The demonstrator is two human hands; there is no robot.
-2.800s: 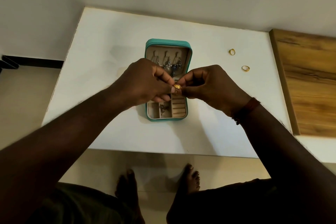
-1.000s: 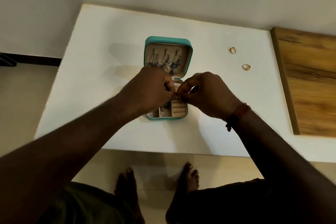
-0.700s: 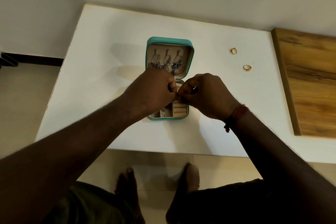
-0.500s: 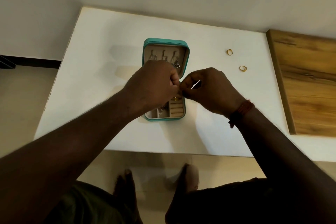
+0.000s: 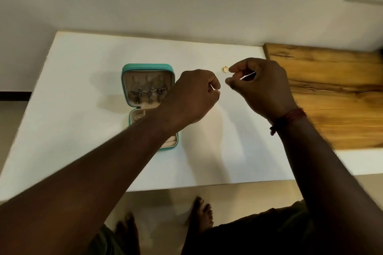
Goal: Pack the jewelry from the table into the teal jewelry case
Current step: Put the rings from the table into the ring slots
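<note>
Head view, open teal jewelry case (image 5: 148,80) left of centre on white desk (image 5: 72,109), gold ring (image 5: 225,69) near far edge, right hand (image 5: 261,87) fingers pinched narrow just beside it, contact unclear, left hand (image 5: 192,97) curled, contents unclear, bare desk between, wooden board (image 5: 331,93) at right edge.

The jewelry case (image 5: 147,66) is showing a teal shell and a beige lining, with dark silvery earrings (image 5: 148,92) hanging inside the lid. The table (image 5: 83,80) is looking plain white, the ring (image 5: 225,69) gold, the board (image 5: 335,93) brown (with darker wood grain), the wrist thread (image 5: 290,118) reddish.
</note>
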